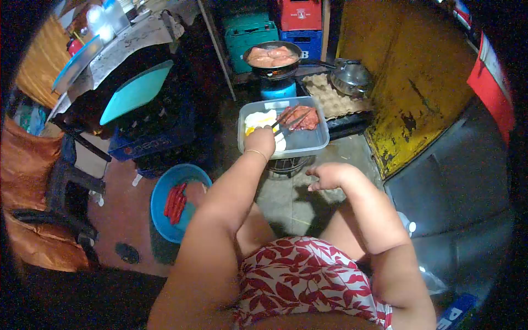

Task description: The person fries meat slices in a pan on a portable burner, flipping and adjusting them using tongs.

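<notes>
My left hand (260,142) is closed around dark tongs (281,125) over a clear plastic container (322,144). The tongs' ends lie at the reddish meat slices (304,117) in the container's right part. Fried eggs (258,119) with white and yellow showing fill its left side, partly hidden behind my hand. My right hand (329,176) hangs in front of the container, fingers apart and holding nothing. Behind the container, a frying pan (300,53) holds pale pink pieces of meat (271,56) above a stove whose flame glows under it.
A blue basin (155,206) with red sausages (175,203) stands on the floor at left. Right of the pan are a cardboard egg tray (324,99) and a metal lidded pot (351,77). Plastic crates (250,38) stand behind; a rusty yellow panel (404,82) borders the right.
</notes>
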`<state>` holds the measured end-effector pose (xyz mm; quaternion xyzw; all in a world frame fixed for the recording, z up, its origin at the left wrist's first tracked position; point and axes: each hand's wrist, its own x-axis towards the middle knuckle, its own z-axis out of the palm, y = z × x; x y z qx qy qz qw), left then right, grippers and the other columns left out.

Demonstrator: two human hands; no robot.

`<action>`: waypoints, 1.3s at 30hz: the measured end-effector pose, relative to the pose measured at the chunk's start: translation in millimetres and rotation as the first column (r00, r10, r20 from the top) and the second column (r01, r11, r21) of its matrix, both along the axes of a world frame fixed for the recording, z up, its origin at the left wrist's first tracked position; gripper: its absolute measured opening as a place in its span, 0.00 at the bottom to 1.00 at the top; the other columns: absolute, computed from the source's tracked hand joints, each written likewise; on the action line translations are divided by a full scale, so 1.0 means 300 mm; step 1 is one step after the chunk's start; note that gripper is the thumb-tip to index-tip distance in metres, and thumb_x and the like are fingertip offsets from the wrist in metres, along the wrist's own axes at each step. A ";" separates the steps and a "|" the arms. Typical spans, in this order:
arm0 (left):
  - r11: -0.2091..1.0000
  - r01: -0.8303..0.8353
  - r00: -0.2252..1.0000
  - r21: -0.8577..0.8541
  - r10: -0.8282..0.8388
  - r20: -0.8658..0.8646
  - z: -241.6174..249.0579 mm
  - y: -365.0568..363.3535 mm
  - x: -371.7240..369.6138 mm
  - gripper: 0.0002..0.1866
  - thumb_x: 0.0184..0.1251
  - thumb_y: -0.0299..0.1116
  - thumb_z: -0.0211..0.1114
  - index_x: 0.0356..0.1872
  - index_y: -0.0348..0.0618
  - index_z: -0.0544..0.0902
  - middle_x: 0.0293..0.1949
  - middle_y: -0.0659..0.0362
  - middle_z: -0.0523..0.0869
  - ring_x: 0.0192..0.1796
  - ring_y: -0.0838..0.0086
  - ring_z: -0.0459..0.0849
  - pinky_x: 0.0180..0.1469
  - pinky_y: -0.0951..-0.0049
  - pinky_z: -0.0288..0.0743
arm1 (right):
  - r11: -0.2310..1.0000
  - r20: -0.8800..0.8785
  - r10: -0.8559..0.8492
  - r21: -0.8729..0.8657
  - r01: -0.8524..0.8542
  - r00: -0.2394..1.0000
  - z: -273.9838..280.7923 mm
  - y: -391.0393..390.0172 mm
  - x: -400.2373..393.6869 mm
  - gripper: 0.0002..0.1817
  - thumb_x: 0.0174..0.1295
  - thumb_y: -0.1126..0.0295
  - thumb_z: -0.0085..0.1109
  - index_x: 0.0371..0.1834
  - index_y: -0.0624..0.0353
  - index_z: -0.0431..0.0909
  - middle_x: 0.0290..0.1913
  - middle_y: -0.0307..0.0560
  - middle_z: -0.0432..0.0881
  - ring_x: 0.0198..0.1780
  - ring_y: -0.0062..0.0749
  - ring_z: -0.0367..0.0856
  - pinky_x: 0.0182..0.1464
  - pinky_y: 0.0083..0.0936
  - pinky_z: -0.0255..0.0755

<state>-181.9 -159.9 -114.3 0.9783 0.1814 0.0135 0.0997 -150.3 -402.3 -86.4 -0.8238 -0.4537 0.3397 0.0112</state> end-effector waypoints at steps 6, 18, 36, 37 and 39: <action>0.999 -0.039 0.999 -0.010 0.039 0.030 -0.045 0.017 0.046 0.13 0.66 0.35 0.59 0.48 0.42 0.83 0.47 0.44 0.87 0.48 0.51 0.87 0.51 0.52 0.80 | 0.999 0.009 0.006 -0.037 -0.006 1.000 0.005 0.024 0.013 0.40 0.61 0.46 0.64 0.72 0.55 0.66 0.66 0.58 0.76 0.65 0.53 0.75 0.66 0.39 0.68; 0.910 -0.075 0.995 -0.408 0.098 0.035 0.064 0.061 0.013 0.18 0.60 0.42 0.62 0.42 0.39 0.88 0.43 0.42 0.88 0.48 0.51 0.87 0.52 0.55 0.79 | 0.991 -0.058 -0.105 0.083 0.109 0.993 -0.013 0.037 0.090 0.38 0.60 0.50 0.67 0.69 0.59 0.70 0.63 0.61 0.78 0.63 0.52 0.78 0.64 0.40 0.71; 0.432 0.023 0.627 -0.902 0.696 0.350 0.071 0.379 -0.964 0.24 0.67 0.33 0.68 0.62 0.37 0.76 0.40 0.59 0.85 0.39 0.77 0.82 0.37 0.76 0.79 | 0.980 -0.155 -0.179 0.061 0.190 0.971 -0.030 0.048 0.083 0.37 0.61 0.55 0.69 0.72 0.56 0.68 0.64 0.58 0.77 0.60 0.47 0.81 0.62 0.38 0.73; 0.593 -0.080 0.601 -0.801 0.670 0.435 0.023 0.407 -1.047 0.24 0.67 0.33 0.68 0.62 0.37 0.76 0.41 0.58 0.85 0.38 0.77 0.82 0.37 0.76 0.79 | 0.983 -0.135 -0.171 0.050 0.179 0.976 -0.021 0.045 0.075 0.36 0.61 0.57 0.69 0.71 0.57 0.68 0.63 0.60 0.78 0.60 0.48 0.80 0.61 0.38 0.74; 0.484 -0.305 0.469 -0.821 0.826 0.312 -0.042 0.409 -1.200 0.19 0.65 0.31 0.69 0.57 0.41 0.81 0.39 0.57 0.87 0.41 0.72 0.84 0.44 0.72 0.78 | 0.985 -0.117 -0.161 0.037 0.166 0.980 -0.026 0.039 0.068 0.36 0.62 0.60 0.69 0.71 0.58 0.67 0.62 0.61 0.78 0.60 0.48 0.80 0.60 0.37 0.74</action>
